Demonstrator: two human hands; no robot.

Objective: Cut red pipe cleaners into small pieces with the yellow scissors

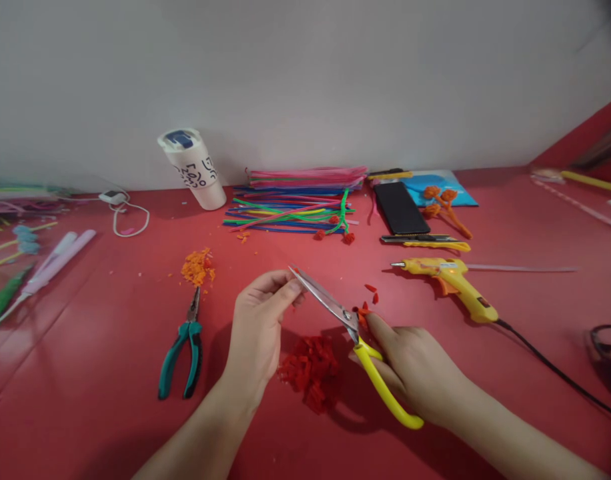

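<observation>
My right hand (410, 363) grips yellow-handled scissors (330, 303), blades pointing up and left, nearly closed. At their tip, my left hand (265, 307) pinches a tiny red piece (296, 270); its exact form is too small to make out. Below the blades lies a heap of red cut scraps (313, 370) on the red table. A few loose red bits (370, 290) rest close to my right fingers, and some red material (361, 315) shows between the scissors' pivot and my right thumb.
Teal pliers (183, 353) lie left, below orange shreds (198, 267). A white tumbler (193, 167) stands behind. Pipe cleaners (295, 200) line the back. A phone (401, 208), box cutter (425, 242) and yellow glue gun (448, 280) with a trailing cord (550, 363) occupy the right.
</observation>
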